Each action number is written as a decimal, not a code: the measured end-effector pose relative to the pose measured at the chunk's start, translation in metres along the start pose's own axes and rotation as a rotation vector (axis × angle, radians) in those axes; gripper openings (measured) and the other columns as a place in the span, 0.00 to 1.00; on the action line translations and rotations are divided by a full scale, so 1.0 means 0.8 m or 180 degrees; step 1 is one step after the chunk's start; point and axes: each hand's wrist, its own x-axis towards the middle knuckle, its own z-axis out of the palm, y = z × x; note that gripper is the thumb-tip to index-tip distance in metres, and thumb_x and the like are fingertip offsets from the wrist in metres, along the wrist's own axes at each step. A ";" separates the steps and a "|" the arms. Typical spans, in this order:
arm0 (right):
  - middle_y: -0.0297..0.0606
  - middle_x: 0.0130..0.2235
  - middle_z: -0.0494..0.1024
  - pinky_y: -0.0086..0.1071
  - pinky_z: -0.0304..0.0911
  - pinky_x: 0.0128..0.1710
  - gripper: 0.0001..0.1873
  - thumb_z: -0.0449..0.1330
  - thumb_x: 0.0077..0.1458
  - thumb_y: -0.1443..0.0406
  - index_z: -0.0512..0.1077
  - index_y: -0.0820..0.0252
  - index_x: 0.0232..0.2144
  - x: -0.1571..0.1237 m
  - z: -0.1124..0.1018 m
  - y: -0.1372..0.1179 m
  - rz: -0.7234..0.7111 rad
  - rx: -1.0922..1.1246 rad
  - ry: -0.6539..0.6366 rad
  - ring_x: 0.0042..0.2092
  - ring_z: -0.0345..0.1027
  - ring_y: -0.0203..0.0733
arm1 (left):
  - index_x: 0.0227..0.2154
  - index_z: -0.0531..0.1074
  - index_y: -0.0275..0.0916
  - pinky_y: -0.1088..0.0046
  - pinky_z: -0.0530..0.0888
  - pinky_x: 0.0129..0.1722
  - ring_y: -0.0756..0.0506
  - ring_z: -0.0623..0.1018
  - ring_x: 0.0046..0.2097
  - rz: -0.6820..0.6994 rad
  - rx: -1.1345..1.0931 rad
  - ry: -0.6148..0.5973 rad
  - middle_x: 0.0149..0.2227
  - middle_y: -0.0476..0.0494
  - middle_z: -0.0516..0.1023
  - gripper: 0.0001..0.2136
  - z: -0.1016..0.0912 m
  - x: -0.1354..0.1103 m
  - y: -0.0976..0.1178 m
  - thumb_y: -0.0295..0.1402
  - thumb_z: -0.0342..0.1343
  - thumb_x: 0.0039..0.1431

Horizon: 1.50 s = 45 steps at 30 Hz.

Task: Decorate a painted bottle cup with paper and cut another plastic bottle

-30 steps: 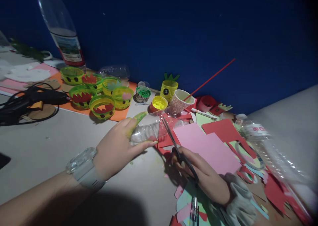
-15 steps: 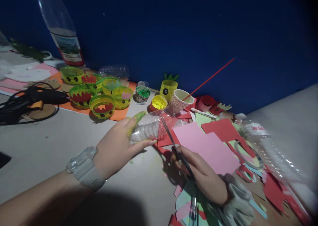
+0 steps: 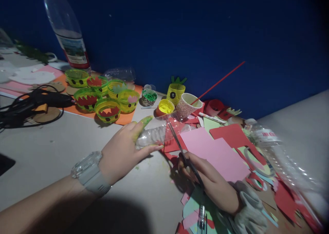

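My left hand point(image 3: 128, 141) is closed around a clear plastic bottle point(image 3: 151, 134) lying sideways over the table, thumb and fingers along its ribbed wall. Green and yellow paint stains the index finger. In my right hand point(image 3: 203, 177) is a pair of scissors point(image 3: 177, 138) with dark handles, its blades at the bottle's wall, pointing away from me. Whether the blades are fully closed I cannot make out. A pink paper sheet point(image 3: 213, 151) lies just beyond the right hand.
Several yellow-green painted cups point(image 3: 108, 110) stand on orange paper at the left, before a tall bottle point(image 3: 73, 48). A patterned paper cup point(image 3: 189, 105) holds a red stick. Black cable point(image 3: 31, 105) lies far left; a clear bottle point(image 3: 282, 158) and paper scraps cover the right.
The whole view has shifted slightly, so everything sits a little further right. Both hands keep their holds on the bottle and scissors, with hardly any movement relative to each other.
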 end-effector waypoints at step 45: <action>0.29 0.25 0.58 0.29 0.50 0.27 0.21 0.41 0.62 0.51 0.55 0.58 0.25 -0.005 0.014 0.004 0.0089 -0.0422 0.0264 0.27 0.51 0.35 | 0.56 0.60 0.41 0.67 0.70 0.41 0.42 0.73 0.43 0.0001 -0.0096 0.0087 0.42 0.42 0.73 0.32 0.001 0.001 -0.004 0.53 0.52 0.52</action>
